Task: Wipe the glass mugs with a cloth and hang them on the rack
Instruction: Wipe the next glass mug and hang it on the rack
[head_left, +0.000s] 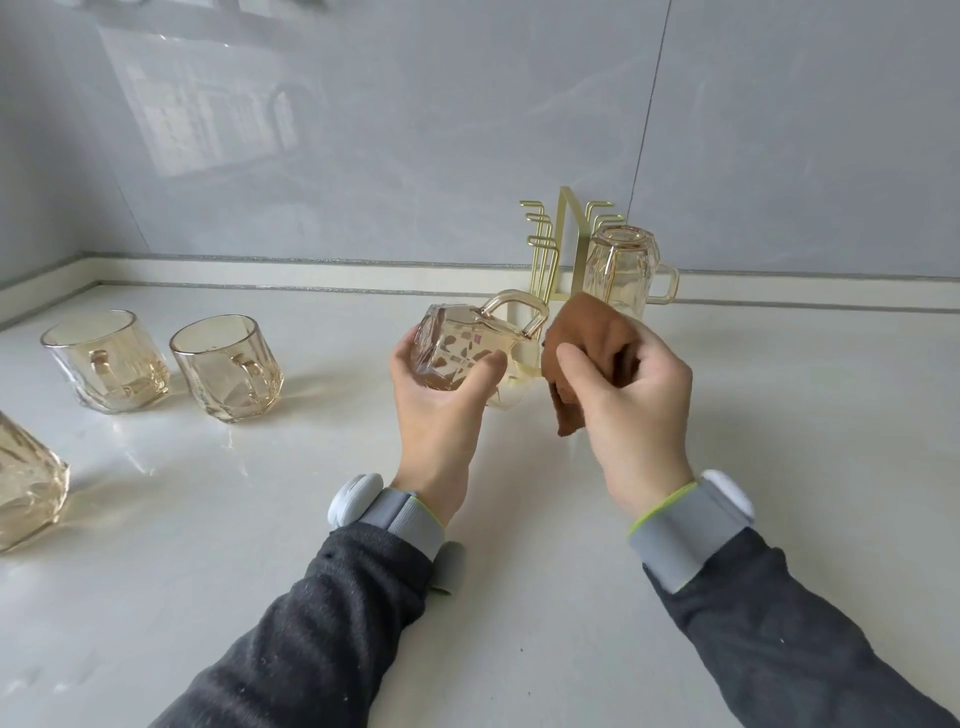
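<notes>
While the left hand (441, 384) wraps its fingers and thumb round a glass mug (467, 348), tipped on its side in the air with the handle uppermost, the right hand (623, 395) pinches a bunched brown cloth (582, 348) just beside the mug's handle end; whether cloth and glass touch is hard to tell. This mug looks to be mid-wipe, or close to ready for hanging.

Just behind the hands stands the gold wire rack (563, 228), against the back of the white counter (519, 519). One hung mug (621, 270) sits upside down on its right side, so that one appears done, and several prongs on the left side show bare.

Well apart to the left, two upright mugs (111, 358) (228, 366) wait near each other on the counter, and a larger glass piece (26, 478) is cut off by the frame edge; what it is cannot be told. By this count, most of the job remains.
</notes>
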